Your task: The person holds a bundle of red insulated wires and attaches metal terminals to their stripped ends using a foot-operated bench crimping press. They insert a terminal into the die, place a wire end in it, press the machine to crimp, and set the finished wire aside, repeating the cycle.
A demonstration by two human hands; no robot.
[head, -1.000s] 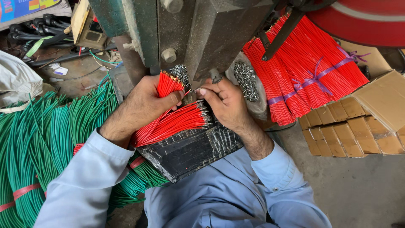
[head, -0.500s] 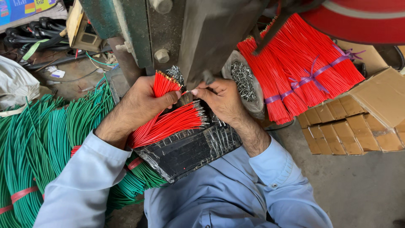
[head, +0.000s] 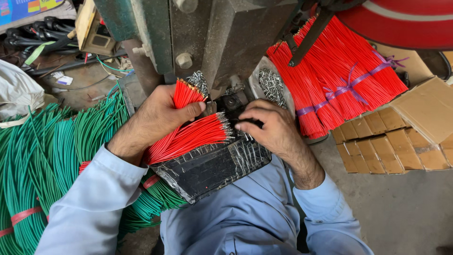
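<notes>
My left hand (head: pixel 158 115) grips a short bunch of red wires (head: pixel 186 93) that points up toward the green-grey press machine (head: pixel 203 38). Below my thumb a second bunch of red wires (head: pixel 191 137) lies on a black tape-wrapped tray (head: pixel 212 167), bare ends to the right. My right hand (head: pixel 269 125) rests palm down at those ends, fingers curled by the machine's base; what it pinches is hidden. Small metal terminals (head: pixel 271 82) lie in a bag just above that hand.
Long green wire bundles (head: pixel 42 160) fill the left side. A big bundle of red wires tied with purple bands (head: pixel 339 80) leans at upper right, under a red wheel (head: pixel 406 21). Brown cardboard boxes (head: pixel 391 146) stand at right. Black cables (head: pixel 33 28) lie at top left.
My right hand has dropped from the machine's die down to the wire ends on the tray. The left hand keeps its red bunch and has barely shifted.
</notes>
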